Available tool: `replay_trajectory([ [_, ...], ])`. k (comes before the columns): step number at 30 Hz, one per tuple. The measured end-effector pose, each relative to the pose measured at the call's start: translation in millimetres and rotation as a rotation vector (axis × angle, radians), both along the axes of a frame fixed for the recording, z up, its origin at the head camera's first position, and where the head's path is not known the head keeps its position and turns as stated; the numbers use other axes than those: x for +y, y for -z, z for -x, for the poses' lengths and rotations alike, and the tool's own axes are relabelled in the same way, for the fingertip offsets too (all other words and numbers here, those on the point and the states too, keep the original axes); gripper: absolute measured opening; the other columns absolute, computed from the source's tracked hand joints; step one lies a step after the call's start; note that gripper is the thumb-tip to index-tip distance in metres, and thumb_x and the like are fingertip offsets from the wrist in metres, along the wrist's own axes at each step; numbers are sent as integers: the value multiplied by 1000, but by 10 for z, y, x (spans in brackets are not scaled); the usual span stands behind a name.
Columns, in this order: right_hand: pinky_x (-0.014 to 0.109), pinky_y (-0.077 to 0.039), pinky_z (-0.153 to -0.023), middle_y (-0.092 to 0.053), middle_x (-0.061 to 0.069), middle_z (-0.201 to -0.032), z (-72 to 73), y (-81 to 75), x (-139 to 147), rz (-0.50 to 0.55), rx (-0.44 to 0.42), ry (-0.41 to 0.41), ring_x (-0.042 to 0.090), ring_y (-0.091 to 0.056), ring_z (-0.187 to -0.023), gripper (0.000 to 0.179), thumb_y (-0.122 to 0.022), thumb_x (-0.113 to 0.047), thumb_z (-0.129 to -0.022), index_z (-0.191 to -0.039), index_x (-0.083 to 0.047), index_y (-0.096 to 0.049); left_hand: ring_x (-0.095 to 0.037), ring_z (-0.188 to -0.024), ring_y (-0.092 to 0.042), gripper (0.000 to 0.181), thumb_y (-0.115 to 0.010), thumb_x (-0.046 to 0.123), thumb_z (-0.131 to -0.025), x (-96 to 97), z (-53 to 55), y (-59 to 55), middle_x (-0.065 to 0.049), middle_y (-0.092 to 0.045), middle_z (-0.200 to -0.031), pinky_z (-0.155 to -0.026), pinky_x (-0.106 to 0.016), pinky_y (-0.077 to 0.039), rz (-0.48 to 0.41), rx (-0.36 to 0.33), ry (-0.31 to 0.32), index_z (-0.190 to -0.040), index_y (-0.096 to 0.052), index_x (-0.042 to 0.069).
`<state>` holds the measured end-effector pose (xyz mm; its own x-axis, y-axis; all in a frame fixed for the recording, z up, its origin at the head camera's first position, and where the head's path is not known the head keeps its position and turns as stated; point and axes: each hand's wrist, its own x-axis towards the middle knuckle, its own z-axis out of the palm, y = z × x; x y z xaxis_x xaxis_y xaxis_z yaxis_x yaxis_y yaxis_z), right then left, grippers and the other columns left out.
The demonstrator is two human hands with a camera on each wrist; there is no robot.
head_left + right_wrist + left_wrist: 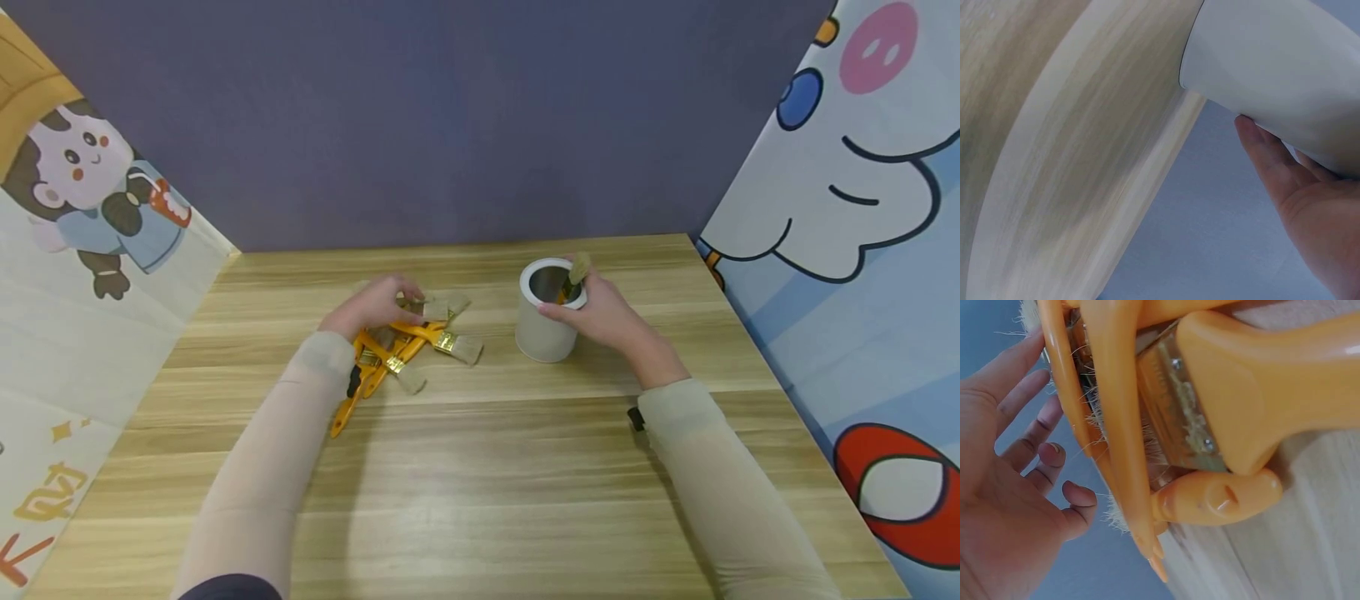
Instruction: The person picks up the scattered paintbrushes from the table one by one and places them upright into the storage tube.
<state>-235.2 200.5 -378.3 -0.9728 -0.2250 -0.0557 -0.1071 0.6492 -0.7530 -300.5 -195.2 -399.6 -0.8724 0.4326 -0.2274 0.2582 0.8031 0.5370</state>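
Observation:
A pile of paintbrushes with orange handles, brass-coloured ferrules and pale bristles lies crisscrossed on the table. My left hand is over its far left part, thumb and forefinger apart beside the bristles. In the left wrist view a fingertip meets an orange handle, and the other fingers are loosely bent. My right hand grips a white can at its right side, thumb across the near wall just below the rim. Inside the can stands one paintbrush, bristles up, leaning to the right.
The wood-grain table meets a dark blue-grey wall at the back. Printed cartoon panels stand at the left and right. A small black piece shows by the right sleeve.

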Motion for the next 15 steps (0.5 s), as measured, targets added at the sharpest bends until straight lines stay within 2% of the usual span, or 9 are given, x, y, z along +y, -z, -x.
replay_trajectory([
  [5, 67, -40, -120, -47, 19, -162, -2, 3, 10, 2, 3, 1, 42, -44, -152, 106, -77, -61, -92, -171, -21, -19, -39, -140, -53, 54, -78, 30, -99, 10, 33, 46, -17, -60, -147, -120, -61, -44, 19, -5, 8, -146, -64, 9],
  [11, 67, -41, -120, -48, 17, -162, -1, 6, 11, 3, 18, -6, 42, -45, -152, 105, -77, -62, -91, -171, -22, -20, -38, -137, -57, 55, -80, 26, -96, 37, 59, 91, -18, -63, -145, -117, -57, -47, 29, 9, 33, -144, -65, 6],
  [15, 66, -41, -119, -50, 17, -160, -7, 7, 2, 13, 26, -13, 41, -46, -151, 104, -78, -61, -91, -170, -22, -22, -38, -137, -57, 55, -81, 26, -96, 41, 47, 95, -18, -63, -144, -117, -57, -47, 29, 3, 21, -144, -65, 6],
])
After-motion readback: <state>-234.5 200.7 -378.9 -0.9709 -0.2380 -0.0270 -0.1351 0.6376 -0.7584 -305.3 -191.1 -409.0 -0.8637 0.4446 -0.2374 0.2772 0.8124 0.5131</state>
